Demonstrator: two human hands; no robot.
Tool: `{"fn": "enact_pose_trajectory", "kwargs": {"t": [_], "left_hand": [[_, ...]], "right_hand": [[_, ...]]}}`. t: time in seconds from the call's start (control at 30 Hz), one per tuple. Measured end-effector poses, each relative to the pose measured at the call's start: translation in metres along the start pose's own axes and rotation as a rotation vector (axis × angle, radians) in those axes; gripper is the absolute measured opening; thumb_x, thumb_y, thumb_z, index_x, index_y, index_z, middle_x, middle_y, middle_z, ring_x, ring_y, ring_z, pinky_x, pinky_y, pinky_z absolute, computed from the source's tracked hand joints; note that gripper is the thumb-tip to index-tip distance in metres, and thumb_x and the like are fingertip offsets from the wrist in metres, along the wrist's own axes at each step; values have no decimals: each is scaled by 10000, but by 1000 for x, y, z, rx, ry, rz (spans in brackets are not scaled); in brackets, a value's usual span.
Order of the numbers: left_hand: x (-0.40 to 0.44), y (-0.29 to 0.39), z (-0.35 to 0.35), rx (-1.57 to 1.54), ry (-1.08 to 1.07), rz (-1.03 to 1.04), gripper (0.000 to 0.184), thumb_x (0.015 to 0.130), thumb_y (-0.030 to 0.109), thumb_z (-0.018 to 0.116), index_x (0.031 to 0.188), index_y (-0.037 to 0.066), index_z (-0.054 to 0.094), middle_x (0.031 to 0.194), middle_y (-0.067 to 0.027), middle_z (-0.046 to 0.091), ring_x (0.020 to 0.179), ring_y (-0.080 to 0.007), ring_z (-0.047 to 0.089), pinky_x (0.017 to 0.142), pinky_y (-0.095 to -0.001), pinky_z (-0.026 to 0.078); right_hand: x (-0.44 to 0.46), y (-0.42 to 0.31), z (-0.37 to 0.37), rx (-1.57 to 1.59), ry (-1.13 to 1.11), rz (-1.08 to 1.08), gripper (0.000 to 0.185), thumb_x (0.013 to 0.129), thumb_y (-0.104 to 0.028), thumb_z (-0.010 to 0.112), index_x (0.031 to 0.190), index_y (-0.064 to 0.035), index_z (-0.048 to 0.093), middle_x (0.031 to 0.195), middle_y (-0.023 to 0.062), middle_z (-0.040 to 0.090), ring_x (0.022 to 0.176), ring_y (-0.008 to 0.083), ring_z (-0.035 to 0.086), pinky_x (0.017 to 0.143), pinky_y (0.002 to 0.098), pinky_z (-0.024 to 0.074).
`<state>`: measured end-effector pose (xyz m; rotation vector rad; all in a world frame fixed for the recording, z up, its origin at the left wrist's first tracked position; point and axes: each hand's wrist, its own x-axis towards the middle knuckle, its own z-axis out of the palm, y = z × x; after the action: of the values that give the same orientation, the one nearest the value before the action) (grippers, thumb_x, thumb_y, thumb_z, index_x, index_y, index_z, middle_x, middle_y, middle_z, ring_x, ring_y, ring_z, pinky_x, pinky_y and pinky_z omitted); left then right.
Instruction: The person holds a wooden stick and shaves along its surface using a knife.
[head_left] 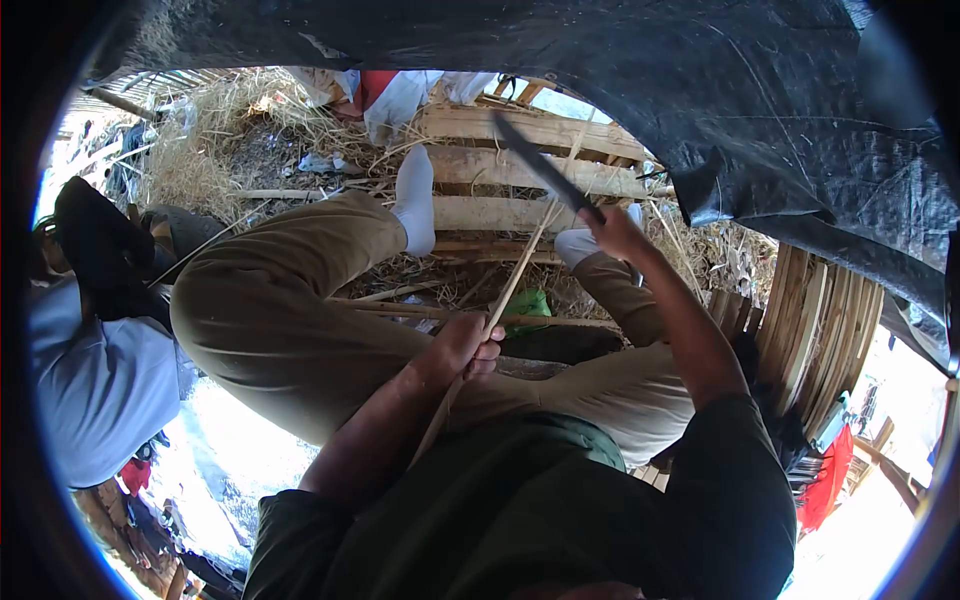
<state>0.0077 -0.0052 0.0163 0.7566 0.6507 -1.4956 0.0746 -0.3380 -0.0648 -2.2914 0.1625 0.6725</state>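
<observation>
My left hand (472,345) is closed around a long, thin strip of pale wood or bamboo (522,262), in front of my lap. The strip slants up and to the right, and its lower end runs down by my left forearm. In my right hand (618,236) is the handle of a large knife (540,165) with a long dark blade. The blade points up and to the left, crossing the strip's upper part in the view. Whether the edge touches the strip I cannot tell.
My socked feet rest by wooden slats (490,213) and scattered straw (215,150). A black tarp (770,110) hangs overhead. Bundled wooden strips (822,330) stand at the right, near a red cloth (828,480). Another person (110,380) sits close at my left. Something green (527,305) lies between my legs.
</observation>
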Motion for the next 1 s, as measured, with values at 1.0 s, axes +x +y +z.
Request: {"fn": "enact_pose_trajectory", "kwargs": {"t": [1.0], "left_hand": [[-5, -10, 9, 283, 163, 293, 280, 957, 221, 357, 742, 76, 463, 514, -11, 425, 383, -123, 432, 376, -304, 363]], "right_hand": [[1, -42, -35, -364, -3, 135, 431, 934, -483, 554, 939, -75, 692, 789, 154, 680, 783, 322, 681, 712, 453, 494]]}}
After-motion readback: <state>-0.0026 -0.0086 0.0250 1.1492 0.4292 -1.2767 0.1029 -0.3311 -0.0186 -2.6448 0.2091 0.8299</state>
